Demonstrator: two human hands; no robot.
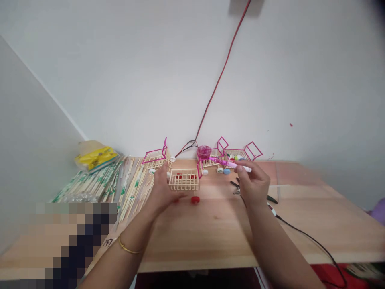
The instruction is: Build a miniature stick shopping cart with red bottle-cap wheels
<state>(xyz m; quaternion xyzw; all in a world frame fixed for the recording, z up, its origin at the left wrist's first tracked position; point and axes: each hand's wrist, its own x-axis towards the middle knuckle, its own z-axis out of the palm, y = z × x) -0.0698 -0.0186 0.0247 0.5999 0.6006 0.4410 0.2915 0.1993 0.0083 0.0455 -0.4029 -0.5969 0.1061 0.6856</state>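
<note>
A small shopping cart model [184,180] built of pale sticks stands on the table, with red wheels below and a pink upright bar at its right end. My left hand [161,186] is at its left end, fingers stretched up and thumb spread along the front; I cannot tell whether they press on it. My right hand [254,182] grips a slim brush [231,163] with a white-pink handle and a pink-stained end pointing left. The brush end is close to a pink-stained cup [204,152], right behind the cart.
More stick carts with pink-coloured rims stand by the wall: one at left [155,157], another at right [237,154]. Stick bundles [102,180] and a yellow bag [96,156] lie left. Pliers [236,188] and a corded tool [271,208] lie right. A red-black cable [221,76] hangs down the wall.
</note>
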